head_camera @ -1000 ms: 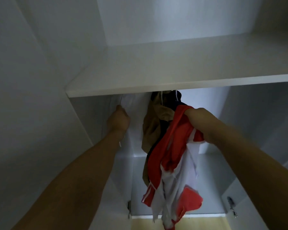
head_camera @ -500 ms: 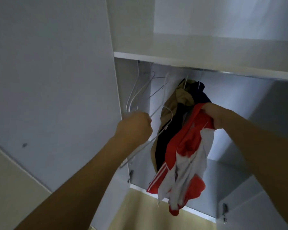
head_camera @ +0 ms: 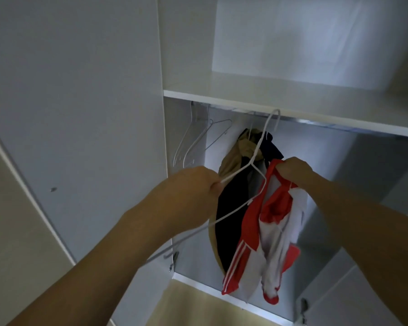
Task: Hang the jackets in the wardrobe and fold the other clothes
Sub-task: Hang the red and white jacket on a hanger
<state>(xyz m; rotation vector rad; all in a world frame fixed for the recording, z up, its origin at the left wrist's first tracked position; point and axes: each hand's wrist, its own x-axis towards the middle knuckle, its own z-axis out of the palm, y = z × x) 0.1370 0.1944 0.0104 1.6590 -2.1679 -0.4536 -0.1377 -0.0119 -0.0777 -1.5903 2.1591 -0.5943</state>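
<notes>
I log: left hand (head_camera: 193, 184) grip clenched on white hanger (head_camera: 257, 158); right hand (head_camera: 292, 169) grasping red-white jacket (head_camera: 252, 238), seemingly by its collar.

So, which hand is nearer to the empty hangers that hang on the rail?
The left. The left hand, gripping a white hanger, is just below the empty hangers. The right hand, holding the red and white jacket, is further right.

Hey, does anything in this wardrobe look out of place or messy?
Mostly the tan and dark jacket on the rail: it hangs bunched up, not spread. The red and white jacket dangles crumpled from the right hand, not yet on the white hanger.
</notes>
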